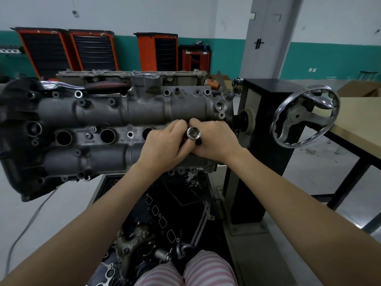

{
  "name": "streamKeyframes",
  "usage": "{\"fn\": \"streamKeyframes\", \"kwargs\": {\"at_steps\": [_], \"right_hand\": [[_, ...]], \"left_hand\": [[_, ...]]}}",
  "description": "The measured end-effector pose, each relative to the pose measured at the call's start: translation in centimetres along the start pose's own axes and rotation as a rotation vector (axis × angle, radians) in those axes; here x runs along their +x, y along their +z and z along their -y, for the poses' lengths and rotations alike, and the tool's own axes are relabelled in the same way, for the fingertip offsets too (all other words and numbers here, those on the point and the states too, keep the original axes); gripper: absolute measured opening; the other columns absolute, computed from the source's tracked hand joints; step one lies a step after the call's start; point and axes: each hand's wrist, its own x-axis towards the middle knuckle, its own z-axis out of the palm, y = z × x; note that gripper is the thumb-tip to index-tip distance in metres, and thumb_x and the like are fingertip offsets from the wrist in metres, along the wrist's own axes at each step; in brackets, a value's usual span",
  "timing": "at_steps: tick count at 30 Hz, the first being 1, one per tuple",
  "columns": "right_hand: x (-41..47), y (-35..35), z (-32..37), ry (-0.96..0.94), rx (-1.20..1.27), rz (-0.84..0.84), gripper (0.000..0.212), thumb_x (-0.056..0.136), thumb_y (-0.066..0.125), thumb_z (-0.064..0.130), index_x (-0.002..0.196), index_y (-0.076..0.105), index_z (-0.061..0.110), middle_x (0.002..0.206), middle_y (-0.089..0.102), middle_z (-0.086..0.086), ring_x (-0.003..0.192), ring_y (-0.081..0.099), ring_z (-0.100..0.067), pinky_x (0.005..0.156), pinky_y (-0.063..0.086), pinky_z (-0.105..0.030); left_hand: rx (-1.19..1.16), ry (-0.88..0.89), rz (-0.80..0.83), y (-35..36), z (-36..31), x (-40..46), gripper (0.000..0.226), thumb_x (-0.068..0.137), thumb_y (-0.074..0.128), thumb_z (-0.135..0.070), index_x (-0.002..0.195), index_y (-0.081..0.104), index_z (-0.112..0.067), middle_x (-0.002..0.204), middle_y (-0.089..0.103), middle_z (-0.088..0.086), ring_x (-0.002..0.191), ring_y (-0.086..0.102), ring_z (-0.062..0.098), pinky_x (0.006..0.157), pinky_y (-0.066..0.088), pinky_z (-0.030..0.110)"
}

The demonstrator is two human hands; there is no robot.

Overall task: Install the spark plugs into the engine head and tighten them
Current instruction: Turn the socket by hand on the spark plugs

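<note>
Both hands meet at the rightmost plug hole of the engine head (115, 112). Left hand (165, 144) and right hand (214, 141) pinch a socket (193, 133) standing there. Three holes (64, 138) to the left look empty. No spark plug visible; most of the job seems left.

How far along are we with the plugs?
Done: nothing I can confirm. Three plug wells on the engine head look dark and open. In hand: both hands, left hand and right hand, grip a socket over the fourth well, which is hidden. Left: seating and tightening; the ratchet lies unused on top.
</note>
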Motion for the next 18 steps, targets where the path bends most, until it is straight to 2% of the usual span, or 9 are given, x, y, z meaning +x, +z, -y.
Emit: {"fn": "streamKeyframes", "kwargs": {"at_steps": [2,5,10,13,18], "right_hand": [[-0.01,0.00,0.03,-0.016,-0.008,0.024,0.021,0.074,0.065,0.019,0.074,0.051,0.004,0.054,0.058,-0.008,0.043,0.053,-0.031,0.044,0.025,-0.025],[-0.02,0.19,-0.05,-0.007,-0.019,0.025,0.014,0.070,0.067,0.010,0.067,0.055,0.003,0.052,0.057,-0.011,0.042,0.052,-0.031,0.043,0.028,-0.026],[-0.06,0.22,-0.09,0.002,-0.010,-0.011,0.021,0.062,0.071,0.004,0.053,0.052,0.006,0.046,0.053,-0.010,0.037,0.050,-0.029,0.042,0.027,-0.024],[-0.08,0.27,0.01,0.006,-0.003,-0.024,0.018,0.068,0.069,0.008,0.059,0.053,0.005,0.047,0.054,-0.009,0.038,0.051,-0.030,0.043,0.026,-0.023],[-0.03,0.00,0.06,0.007,0.020,0.018,0.020,0.073,0.065,0.018,0.078,0.051,0.004,0.057,0.058,-0.007,0.047,0.054,-0.032,0.045,0.025,-0.026]], "left_hand": [[-0.028,-0.013,0.005,-0.14,-0.24,0.07,0.031,0.083,0.044,-0.026,0.066,0.048,-0.001,0.060,0.048,0.009,0.039,0.045,0.028,0.041,0.024,0.022],[0.011,-0.002,0.006,-0.04,-0.29,0.11,0.028,0.080,0.048,-0.027,0.065,0.046,-0.004,0.057,0.049,0.007,0.039,0.045,0.026,0.043,0.022,0.021],[0.056,0.004,-0.028,0.29,0.18,0.06,0.035,0.080,0.055,-0.034,0.059,0.046,-0.007,0.050,0.048,0.006,0.038,0.047,0.027,0.043,0.022,0.020],[0.066,0.014,-0.009,0.48,0.23,0.00,0.034,0.084,0.052,-0.030,0.062,0.048,-0.005,0.052,0.050,0.009,0.037,0.048,0.030,0.038,0.027,0.022],[0.018,-0.051,0.042,0.19,-0.12,0.11,0.030,0.086,0.045,-0.030,0.071,0.047,-0.003,0.064,0.053,0.010,0.043,0.050,0.032,0.039,0.028,0.026]]}}
